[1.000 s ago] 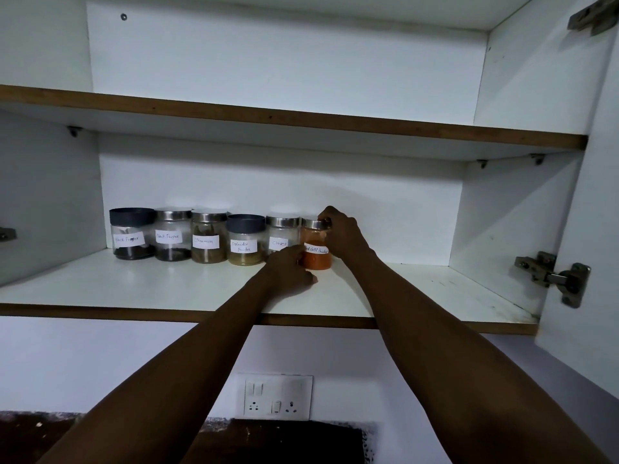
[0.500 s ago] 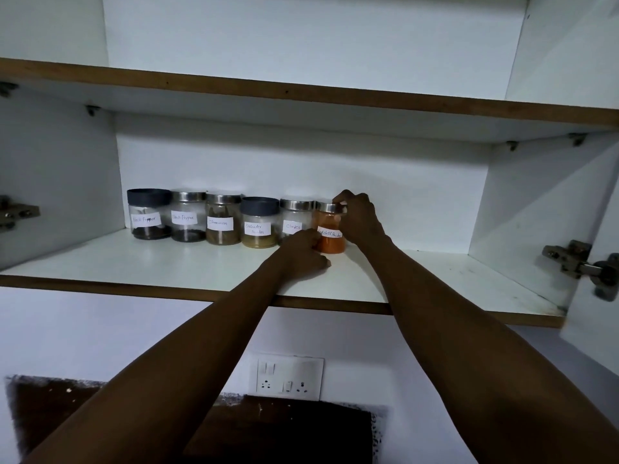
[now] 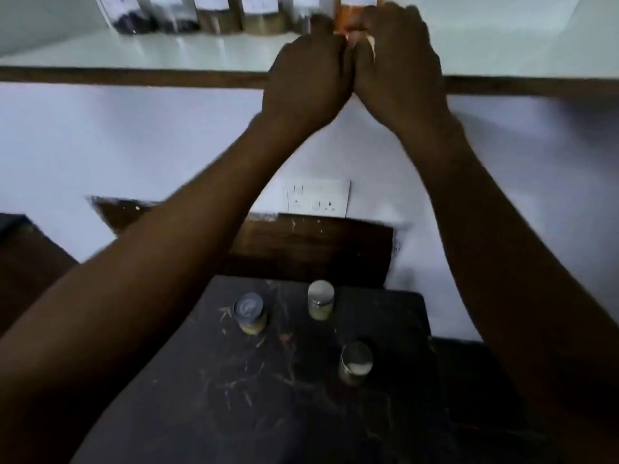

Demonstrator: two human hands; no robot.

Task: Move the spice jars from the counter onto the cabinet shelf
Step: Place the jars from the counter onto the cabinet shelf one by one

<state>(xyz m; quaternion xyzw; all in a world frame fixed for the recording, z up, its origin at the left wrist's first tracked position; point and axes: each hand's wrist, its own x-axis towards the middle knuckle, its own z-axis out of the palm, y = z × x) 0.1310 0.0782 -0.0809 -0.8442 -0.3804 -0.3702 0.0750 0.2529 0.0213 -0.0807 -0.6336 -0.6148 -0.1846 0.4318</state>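
Closest to the camera is a dark counter [image 3: 385, 413] with pale scratches on it. Three spice jars stand on it, well apart from each other. The nearest jar [image 3: 355, 362] has a shiny lid and something white inside. Farther back on the left is a jar with a grey lid [image 3: 250, 313] and yellowish stuff in it. To its right stands a jar with a pale lid [image 3: 321, 299], also with pale stuff inside. The whole picture is blurry, so no words on these jars can be read.

Behind the counter is a white wall with a socket plate [image 3: 316, 199] on it.

Higher up, both arms reach to the cabinet shelf [image 3: 134, 51]. The left hand [image 3: 306, 78] and the right hand [image 3: 398, 58] are pressed close together, touching, at the front edge of the shelf. Their fingers are curled, but they are smeared by blur and seen from the back, so I cannot tell if they hold anything.

Just behind the hands stands an orange jar [image 3: 348, 15], partly hidden by them. Its top is cut off by the picture edge. I cannot tell if the fingers touch it.

To its left a row of jars [image 3: 201, 15] stands at the back of the shelf. Only their bottoms show.
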